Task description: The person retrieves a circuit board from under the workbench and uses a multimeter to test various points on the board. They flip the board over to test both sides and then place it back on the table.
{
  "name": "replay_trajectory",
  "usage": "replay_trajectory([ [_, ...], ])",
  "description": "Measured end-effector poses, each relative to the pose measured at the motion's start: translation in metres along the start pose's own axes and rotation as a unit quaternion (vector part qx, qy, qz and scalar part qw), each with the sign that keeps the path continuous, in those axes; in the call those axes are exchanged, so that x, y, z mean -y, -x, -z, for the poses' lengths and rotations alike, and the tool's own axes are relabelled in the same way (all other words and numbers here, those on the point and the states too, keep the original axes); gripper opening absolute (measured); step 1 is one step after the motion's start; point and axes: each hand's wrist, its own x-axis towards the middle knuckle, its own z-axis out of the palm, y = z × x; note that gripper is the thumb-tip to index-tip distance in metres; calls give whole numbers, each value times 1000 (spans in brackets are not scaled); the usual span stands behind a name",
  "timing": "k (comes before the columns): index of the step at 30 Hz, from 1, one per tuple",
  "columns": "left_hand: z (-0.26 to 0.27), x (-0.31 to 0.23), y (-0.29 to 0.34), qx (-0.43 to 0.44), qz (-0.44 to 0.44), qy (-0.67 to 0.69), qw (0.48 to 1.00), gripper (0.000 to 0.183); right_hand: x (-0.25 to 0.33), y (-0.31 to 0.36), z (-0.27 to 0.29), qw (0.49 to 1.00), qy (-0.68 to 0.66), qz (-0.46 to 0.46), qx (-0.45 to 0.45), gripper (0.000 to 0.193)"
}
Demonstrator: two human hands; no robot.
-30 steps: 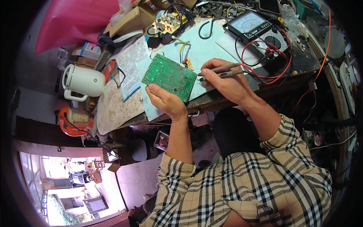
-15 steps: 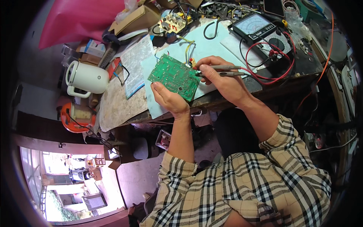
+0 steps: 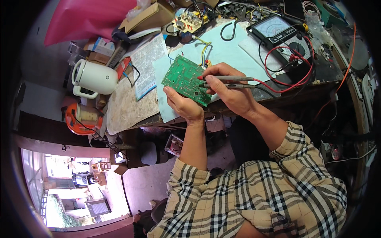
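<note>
A green circuit board (image 3: 183, 75) is tilted above the bench, its soldered side facing up. My left hand (image 3: 185, 107) grips the board along its near left edge, thumb on top. In my right hand (image 3: 230, 87) are two test probes (image 3: 234, 81), held together like chopsticks. Their red and black tips are over the right part of the board; whether they touch it, I cannot tell. Red and black leads run from the probes to an analog multimeter (image 3: 283, 35) at the back right. Yellow-green wires (image 3: 205, 51) show behind the board.
Pale blue paper (image 3: 242, 43) covers the bench middle, beside a printed sheet (image 3: 149, 55). A white kettle (image 3: 95, 77) and an orange container (image 3: 81, 119) stand at the left. Behind are a cardboard box (image 3: 147, 18), another circuit board (image 3: 190, 22) and loose parts (image 3: 246, 11).
My right hand has moved the probe tips leftward, from the board's right edge to over its surface. The whole view has shifted slightly. My left hand keeps its grip on the board.
</note>
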Motion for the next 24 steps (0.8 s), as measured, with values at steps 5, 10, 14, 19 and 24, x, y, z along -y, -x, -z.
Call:
replay_trajectory([
  [5, -2, 0, 1, 7, -15, -17, 1000, 46, 2, 1, 1, 1000, -7, -27, 0, 14],
  [10, -2, -1, 2, 20, -23, -25, 999, 44, 0, -1, 3, 998, -25, -61, -4, 15],
  [14, 1, 1, 1, 21, -30, -36, 999, 44, 4, 0, 3, 997, -15, -78, 15, 17],
  [19, 0, -1, 2, 24, -29, -36, 999, 42, 0, -4, 6, 995, -35, -87, 18, 19],
  [24, -1, 1, 3, 23, -61, -67, 996, 40, 1, -7, 6, 991, -63, -120, -8, 21],
])
